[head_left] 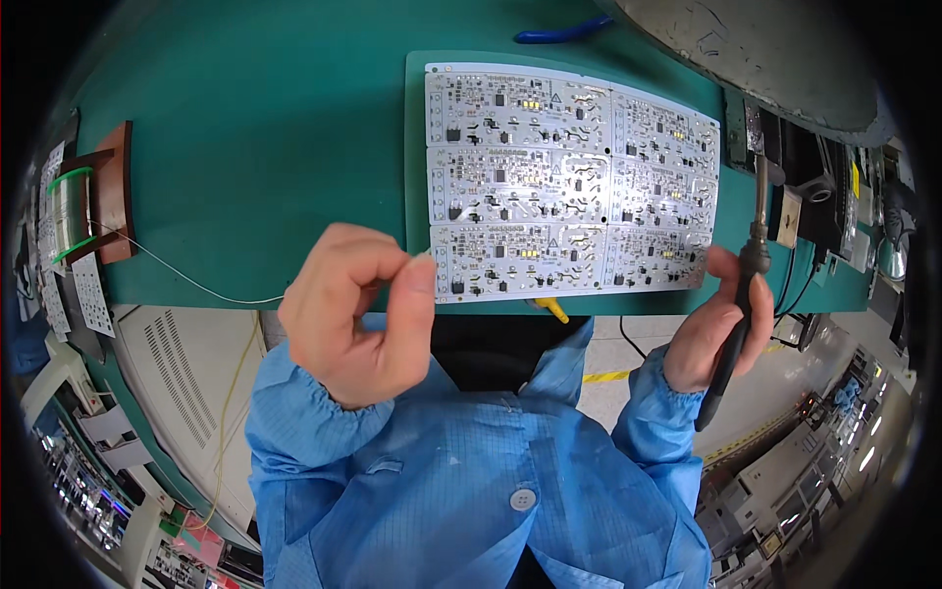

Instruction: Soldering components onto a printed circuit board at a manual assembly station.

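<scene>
Circuit panel [595, 187] gleams white, dotted with black chips [500, 177].

Plain blue smock [422, 515] with faint grid lines, scrunchy cuffs [355, 417], and a white button [523, 501] (kinda chunky tbh)

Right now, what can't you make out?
In the head view:
Wire: where it ends, hidden by the left hand.
Blue handle: far end, lost behind the grey cover or past the upper edge.
White board: fine lettering, too small to read.

wire spool [73, 216] left of circuit panel [574, 185]
</scene>
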`<action>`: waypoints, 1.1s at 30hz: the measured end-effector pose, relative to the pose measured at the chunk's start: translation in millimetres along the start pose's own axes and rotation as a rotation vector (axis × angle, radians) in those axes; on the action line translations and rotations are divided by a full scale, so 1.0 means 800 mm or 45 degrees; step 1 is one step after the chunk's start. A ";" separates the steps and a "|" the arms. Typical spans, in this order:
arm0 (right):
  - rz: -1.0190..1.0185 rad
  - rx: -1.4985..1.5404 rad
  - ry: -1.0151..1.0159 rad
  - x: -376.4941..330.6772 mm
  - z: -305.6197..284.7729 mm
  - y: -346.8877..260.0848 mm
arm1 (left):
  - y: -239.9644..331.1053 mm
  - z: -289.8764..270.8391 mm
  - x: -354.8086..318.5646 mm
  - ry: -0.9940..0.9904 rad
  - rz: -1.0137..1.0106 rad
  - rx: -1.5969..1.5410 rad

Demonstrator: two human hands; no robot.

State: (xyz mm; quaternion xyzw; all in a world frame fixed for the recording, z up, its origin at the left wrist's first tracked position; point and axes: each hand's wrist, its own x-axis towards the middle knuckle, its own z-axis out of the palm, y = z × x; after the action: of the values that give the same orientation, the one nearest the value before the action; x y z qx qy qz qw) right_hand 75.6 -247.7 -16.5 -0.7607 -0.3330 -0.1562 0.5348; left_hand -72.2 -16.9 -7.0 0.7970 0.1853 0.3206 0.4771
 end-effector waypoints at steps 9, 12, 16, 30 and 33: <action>0.091 -0.200 0.028 -0.001 -0.008 0.023 | -0.014 0.009 0.004 0.051 -0.069 -0.134; 0.045 0.013 0.024 -0.002 -0.019 0.021 | -0.012 0.010 0.008 0.083 0.090 -0.008; 0.019 0.350 -0.036 0.000 -0.017 -0.018 | 0.018 0.012 -0.013 -0.109 0.243 0.077; 0.050 0.401 -0.441 0.007 -0.020 -0.051 | 0.012 0.041 -0.024 -0.098 0.486 0.160; 0.050 0.406 -0.467 0.009 -0.019 -0.050 | 0.012 0.040 -0.024 -0.126 0.477 0.156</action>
State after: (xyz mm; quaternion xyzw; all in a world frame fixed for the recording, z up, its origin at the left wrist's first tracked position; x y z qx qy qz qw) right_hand 55.4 -250.8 21.7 -0.6885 -0.4303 0.0495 0.5817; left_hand -64.1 -53.8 -15.9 0.8598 0.0291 0.3524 0.3683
